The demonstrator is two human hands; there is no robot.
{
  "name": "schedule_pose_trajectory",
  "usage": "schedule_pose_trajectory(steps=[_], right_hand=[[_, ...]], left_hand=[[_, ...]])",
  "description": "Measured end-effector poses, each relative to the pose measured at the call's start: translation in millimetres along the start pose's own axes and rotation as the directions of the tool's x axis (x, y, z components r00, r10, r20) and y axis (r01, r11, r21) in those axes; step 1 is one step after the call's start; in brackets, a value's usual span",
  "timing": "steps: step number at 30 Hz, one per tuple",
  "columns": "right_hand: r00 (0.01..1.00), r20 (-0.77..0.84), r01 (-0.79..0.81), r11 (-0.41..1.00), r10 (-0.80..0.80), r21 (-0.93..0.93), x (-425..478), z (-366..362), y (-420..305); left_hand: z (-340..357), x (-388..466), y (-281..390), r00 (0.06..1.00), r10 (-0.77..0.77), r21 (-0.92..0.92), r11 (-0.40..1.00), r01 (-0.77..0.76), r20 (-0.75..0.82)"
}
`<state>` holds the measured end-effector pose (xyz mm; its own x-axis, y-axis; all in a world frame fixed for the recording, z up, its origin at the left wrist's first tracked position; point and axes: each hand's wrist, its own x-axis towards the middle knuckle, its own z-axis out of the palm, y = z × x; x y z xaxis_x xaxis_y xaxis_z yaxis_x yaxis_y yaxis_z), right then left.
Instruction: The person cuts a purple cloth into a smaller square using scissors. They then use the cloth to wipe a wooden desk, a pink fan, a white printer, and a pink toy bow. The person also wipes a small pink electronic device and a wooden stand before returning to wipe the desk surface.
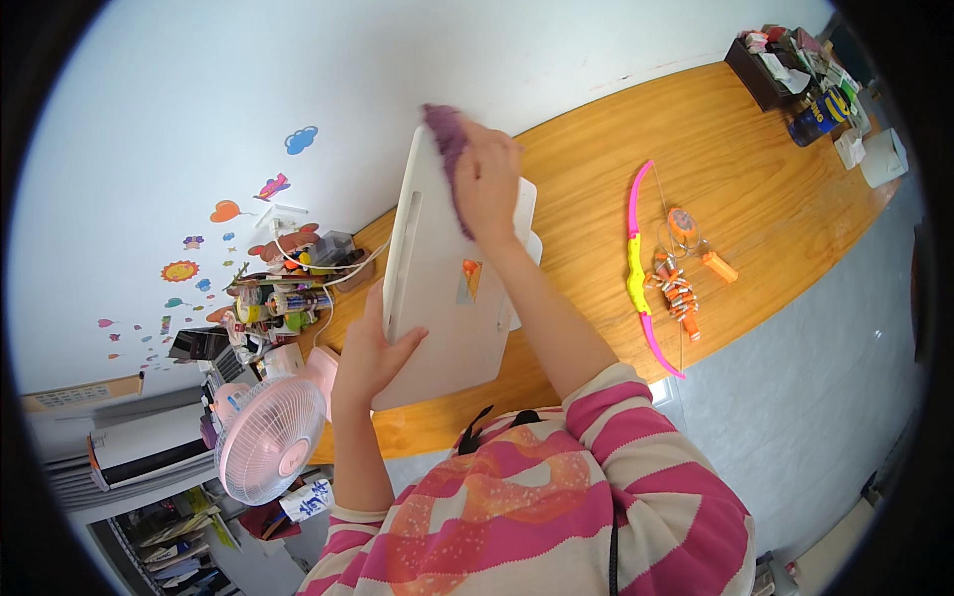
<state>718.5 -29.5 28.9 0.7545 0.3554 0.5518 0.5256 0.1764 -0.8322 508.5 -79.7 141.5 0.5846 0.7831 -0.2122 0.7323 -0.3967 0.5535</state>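
Observation:
A white panel-like board [447, 335] with a long slot and an ice-cream sticker [469, 281] stands tilted on the wooden table [589, 186]. My left hand [376, 354] grips its left edge, with the thumb over the face. At the board's upper end, my right hand [488, 175] presses a purple cloth [447, 141] against the surface. What supports the board from behind is mostly hidden; rounded white parts show past its right edge.
Right of the board lie a pink and yellow toy bow [636, 276] and an orange skipping rope [678, 294]. A pink fan [272, 439] stands at the left, near a cluster of stationery [291, 302] and a white cable. A dark box [764, 74], blue bottle [820, 118] and white bin [885, 158] are far right.

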Motion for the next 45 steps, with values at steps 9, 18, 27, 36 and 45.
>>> schedule_pose_trajectory(steps=[9, 18, 27, 36, 45], right_hand=[[0.92, 0.053, -0.39, 0.921, 0.389, -0.003, -32.9, -21.1, 101.4], [0.671, 0.255, -0.741, 0.626, 0.696, 0.241, -92.2, -42.1, 103.6], [0.452, 0.339, -0.891, 0.405, 0.825, 0.205, -237.9, -85.8, -4.0], [0.18, 0.525, -0.984, 0.152, 0.832, 0.096, -293.2, -112.3, -12.6], [-0.178, 0.687, -0.939, 0.088, 0.704, -0.333, -189.2, -176.4, 32.6]], left_hand=[[2.0, 0.6, 1.0, 0.997, 0.071, 0.002, 0.998, -0.071, -0.019], [6.0, 4.6, 4.4, 0.994, 0.055, -0.049, 0.997, -0.06, -0.096], [13.5, 3.6, -12.4, 0.974, 0.065, -0.204, 0.973, -0.11, -0.217], [11.6, 18.1, -14.4, 0.964, 0.17, -0.196, 0.958, -0.21, -0.202], [-3.7, 3.3, -29.9, 0.967, 0.025, -0.324, 0.94, -0.109, -0.253]])
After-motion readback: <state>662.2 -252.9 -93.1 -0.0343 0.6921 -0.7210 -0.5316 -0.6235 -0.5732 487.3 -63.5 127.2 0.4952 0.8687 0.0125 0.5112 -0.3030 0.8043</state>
